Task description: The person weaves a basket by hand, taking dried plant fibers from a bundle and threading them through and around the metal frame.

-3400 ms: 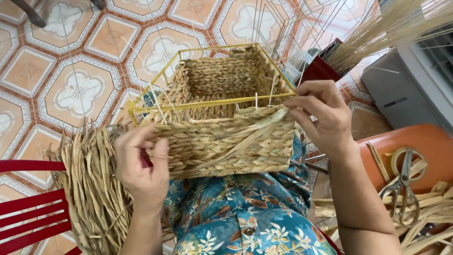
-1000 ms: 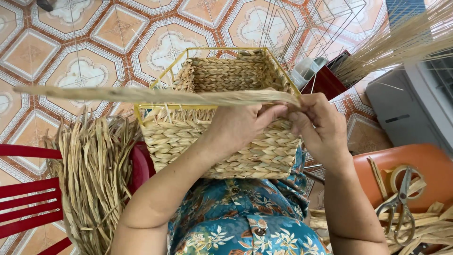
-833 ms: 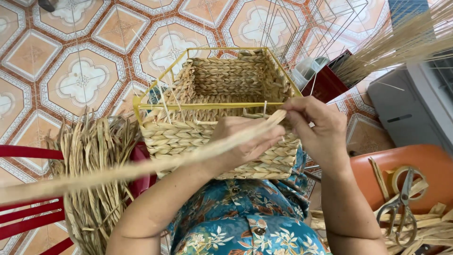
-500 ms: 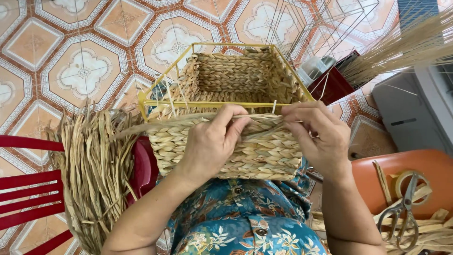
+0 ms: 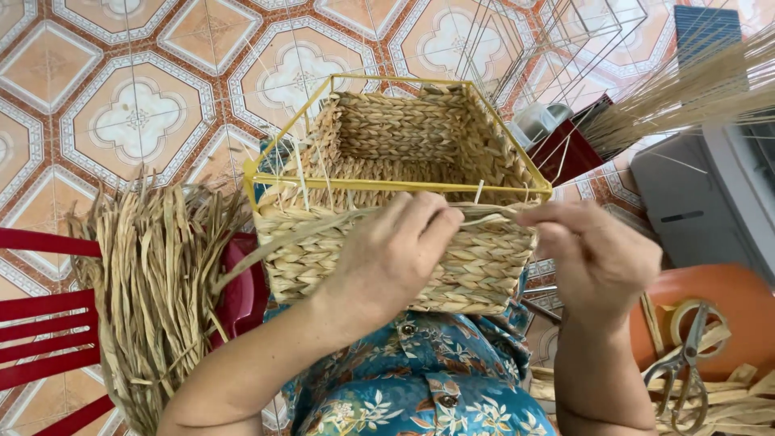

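Observation:
A half-woven straw basket (image 5: 420,145) on a yellow wire frame (image 5: 387,184) rests on my lap, its open mouth facing away. My left hand (image 5: 387,258) presses against the near woven wall and pinches a long flat straw strand (image 5: 291,238) that trails off to the left. My right hand (image 5: 593,258) grips the same strand's end at the near right corner, just under the top wire. Thin upright wires show between the woven rows and the rim.
A thick bundle of dried straw (image 5: 153,282) lies over a red plastic chair (image 5: 40,323) at my left. An orange tub (image 5: 726,315) with scissors (image 5: 686,363) sits at right. Bare wire frames (image 5: 565,40), a grey box (image 5: 702,202) and thin reeds (image 5: 686,97) stand behind.
My left hand has drawn the long strand in from the far left and laid it along the near wall under the rim. My right hand stayed at the right corner.

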